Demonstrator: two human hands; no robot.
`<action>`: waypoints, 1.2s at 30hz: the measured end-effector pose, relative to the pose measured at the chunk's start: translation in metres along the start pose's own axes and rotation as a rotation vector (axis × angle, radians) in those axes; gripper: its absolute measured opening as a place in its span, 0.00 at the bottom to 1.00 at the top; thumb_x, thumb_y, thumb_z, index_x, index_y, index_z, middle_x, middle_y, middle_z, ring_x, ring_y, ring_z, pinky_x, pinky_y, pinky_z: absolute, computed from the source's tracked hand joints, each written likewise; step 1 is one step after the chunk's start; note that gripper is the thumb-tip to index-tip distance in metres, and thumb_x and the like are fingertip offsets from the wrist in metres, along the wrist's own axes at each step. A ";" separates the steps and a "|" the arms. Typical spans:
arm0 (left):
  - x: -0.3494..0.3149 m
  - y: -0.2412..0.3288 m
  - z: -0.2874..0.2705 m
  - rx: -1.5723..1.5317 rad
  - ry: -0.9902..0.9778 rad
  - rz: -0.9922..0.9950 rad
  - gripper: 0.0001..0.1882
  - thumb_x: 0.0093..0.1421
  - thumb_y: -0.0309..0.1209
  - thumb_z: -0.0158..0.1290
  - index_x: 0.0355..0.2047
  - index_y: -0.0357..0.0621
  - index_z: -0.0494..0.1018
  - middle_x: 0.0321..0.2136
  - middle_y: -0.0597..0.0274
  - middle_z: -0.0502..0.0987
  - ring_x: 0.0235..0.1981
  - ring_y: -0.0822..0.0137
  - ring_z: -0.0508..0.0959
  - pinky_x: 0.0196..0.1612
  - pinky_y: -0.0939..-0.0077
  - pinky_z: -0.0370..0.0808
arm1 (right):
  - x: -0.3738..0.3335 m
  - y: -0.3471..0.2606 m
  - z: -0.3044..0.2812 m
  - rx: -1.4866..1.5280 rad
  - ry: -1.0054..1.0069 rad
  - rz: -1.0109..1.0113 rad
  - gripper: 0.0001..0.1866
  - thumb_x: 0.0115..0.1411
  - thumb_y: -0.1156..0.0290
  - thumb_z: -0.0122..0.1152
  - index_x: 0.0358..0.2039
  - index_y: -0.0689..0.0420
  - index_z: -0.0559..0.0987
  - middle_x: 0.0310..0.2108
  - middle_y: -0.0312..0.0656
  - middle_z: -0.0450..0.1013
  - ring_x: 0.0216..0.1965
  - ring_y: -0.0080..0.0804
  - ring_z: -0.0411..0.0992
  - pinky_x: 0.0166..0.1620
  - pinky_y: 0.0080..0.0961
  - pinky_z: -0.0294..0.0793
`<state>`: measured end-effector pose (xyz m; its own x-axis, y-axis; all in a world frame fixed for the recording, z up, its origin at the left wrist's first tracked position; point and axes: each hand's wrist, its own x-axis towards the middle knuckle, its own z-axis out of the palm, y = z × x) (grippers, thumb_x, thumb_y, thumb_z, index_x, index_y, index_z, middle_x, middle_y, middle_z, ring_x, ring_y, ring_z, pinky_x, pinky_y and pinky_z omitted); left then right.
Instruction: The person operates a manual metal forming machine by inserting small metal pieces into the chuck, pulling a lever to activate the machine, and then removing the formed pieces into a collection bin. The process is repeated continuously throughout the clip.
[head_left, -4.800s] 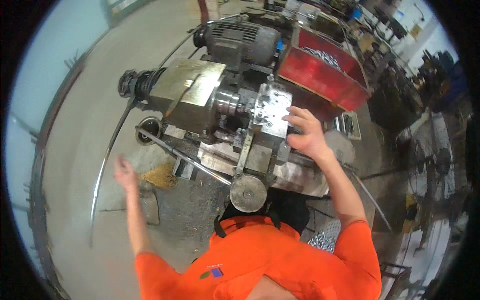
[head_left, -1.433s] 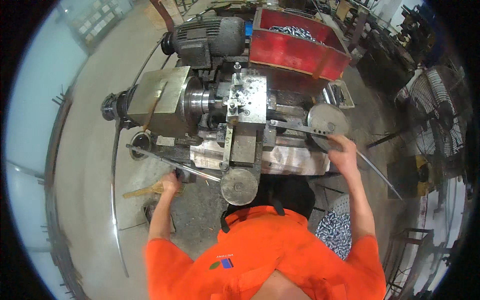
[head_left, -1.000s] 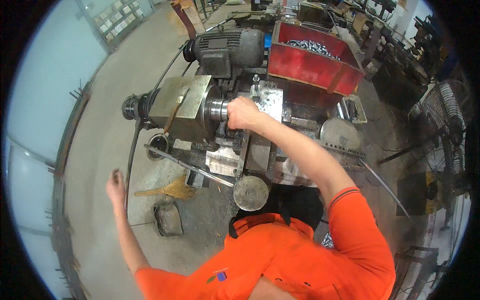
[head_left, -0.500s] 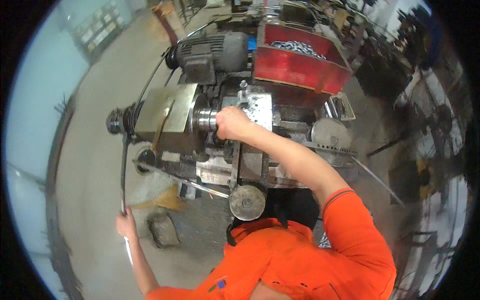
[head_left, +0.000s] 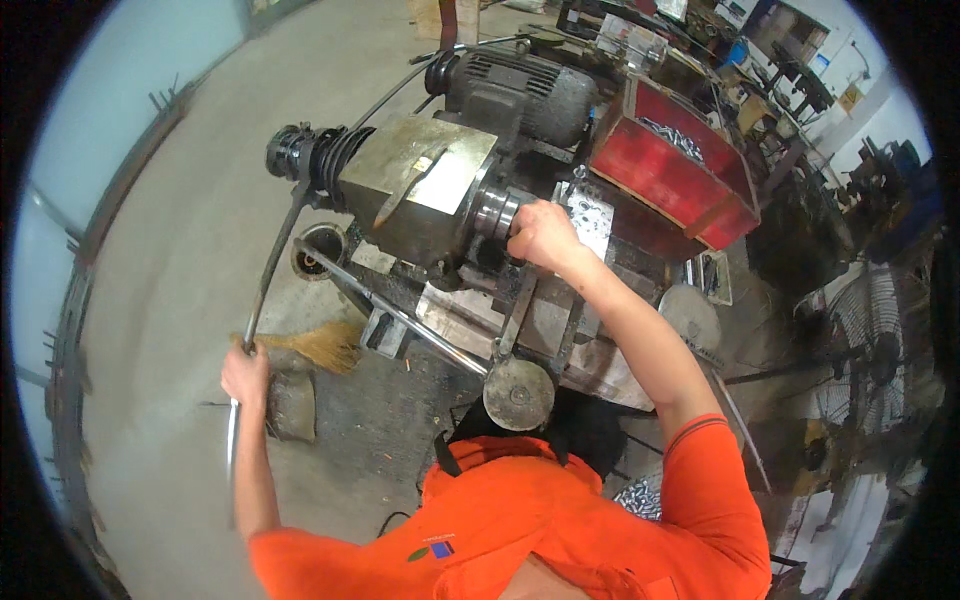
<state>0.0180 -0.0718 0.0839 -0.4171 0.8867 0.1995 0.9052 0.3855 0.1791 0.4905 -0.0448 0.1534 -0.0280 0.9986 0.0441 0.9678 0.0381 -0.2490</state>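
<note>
My left hand (head_left: 245,372) is wrapped round a long metal lever (head_left: 272,270) that runs up to the black pulley end of a small lathe's headstock (head_left: 420,180). My right hand (head_left: 545,235) is closed right at the mouth of the shiny steel spindle collar (head_left: 493,213). Whatever its fingers hold there is hidden by the hand. Just behind that hand lies a perforated metal block (head_left: 592,222) on the slide. A second bar (head_left: 400,318) slopes down toward a round metal disc (head_left: 518,394) in front of my body.
An electric motor (head_left: 525,95) sits behind the headstock. To its right stands a red box (head_left: 650,155) with small metal parts inside. A straw broom (head_left: 325,345) lies on the floor near the lever, and a fan (head_left: 870,350) stands at the right.
The view has turned, so the lathe appears tilted and farther right. My left hand keeps its hold on the lever, and my right hand stays at the spindle collar.
</note>
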 end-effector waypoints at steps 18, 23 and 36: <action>-0.061 0.037 -0.012 0.027 -0.030 0.084 0.25 0.48 0.45 0.56 0.42 0.40 0.71 0.28 0.46 0.77 0.31 0.48 0.78 0.36 0.56 0.73 | -0.025 0.026 -0.004 -0.096 0.243 -0.116 0.09 0.31 0.67 0.54 0.13 0.56 0.79 0.17 0.51 0.72 0.24 0.51 0.73 0.32 0.40 0.74; -0.066 0.023 -0.002 0.038 0.064 0.088 0.25 0.48 0.44 0.56 0.42 0.39 0.71 0.29 0.45 0.77 0.31 0.48 0.78 0.35 0.57 0.73 | -0.067 0.064 -0.072 -0.079 0.366 -0.267 0.11 0.31 0.64 0.55 0.14 0.58 0.78 0.24 0.47 0.73 0.31 0.46 0.70 0.37 0.37 0.71; -0.052 0.010 0.013 -0.035 0.052 0.186 0.22 0.48 0.39 0.55 0.39 0.35 0.71 0.29 0.42 0.76 0.31 0.46 0.77 0.33 0.57 0.72 | -0.133 0.151 -0.101 0.041 0.503 0.088 0.28 0.36 0.68 0.57 0.43 0.57 0.76 0.53 0.53 0.65 0.49 0.51 0.67 0.51 0.36 0.68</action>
<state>0.0503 -0.1109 0.0626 -0.2473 0.9272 0.2814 0.9640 0.2061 0.1681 0.6662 -0.1753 0.2080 0.1867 0.8577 0.4790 0.9502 -0.0337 -0.3100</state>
